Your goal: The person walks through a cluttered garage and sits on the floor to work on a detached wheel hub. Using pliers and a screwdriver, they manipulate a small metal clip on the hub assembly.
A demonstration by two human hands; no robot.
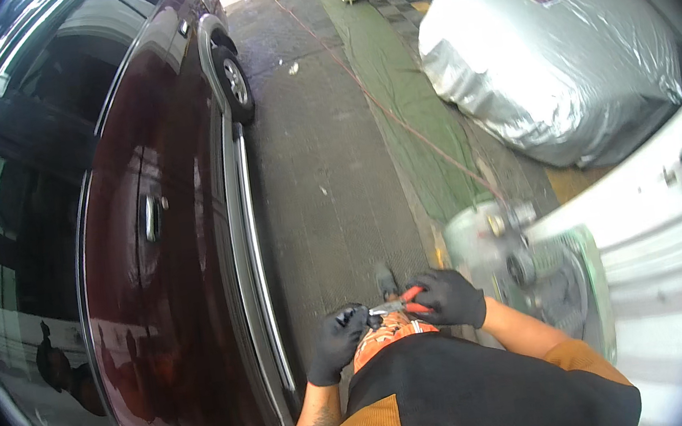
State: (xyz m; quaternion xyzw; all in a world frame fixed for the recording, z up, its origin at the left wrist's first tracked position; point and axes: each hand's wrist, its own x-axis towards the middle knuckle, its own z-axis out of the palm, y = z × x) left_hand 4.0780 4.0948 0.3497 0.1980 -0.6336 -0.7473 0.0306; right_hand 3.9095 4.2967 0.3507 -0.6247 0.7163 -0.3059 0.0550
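Note:
Both of my hands wear black gloves and meet in front of my waist, at the lower middle. My right hand (pixel 452 298) is closed around the red-handled pliers (pixel 412 294), whose handles are spread apart. The metal jaws point left toward my left hand (pixel 338 343). Its fingers are pinched together on a small dark piece (pixel 374 321) by the jaw tips. What kind of piece it is, I cannot make out. Whether the jaws grip it is too small to tell. Behind the pliers shows orange patterned cloth (pixel 382 336) at my waist.
A dark red vehicle (pixel 173 302) with a side step (pixel 256 266) runs close along my left. At right stand a green air compressor (pixel 476 239) and a white panel (pixel 664 207). Farther off lies a silver-covered bulky object (pixel 544 60). A thin hose (pixel 383 105) crosses the green floor cloth (pixel 403 95).

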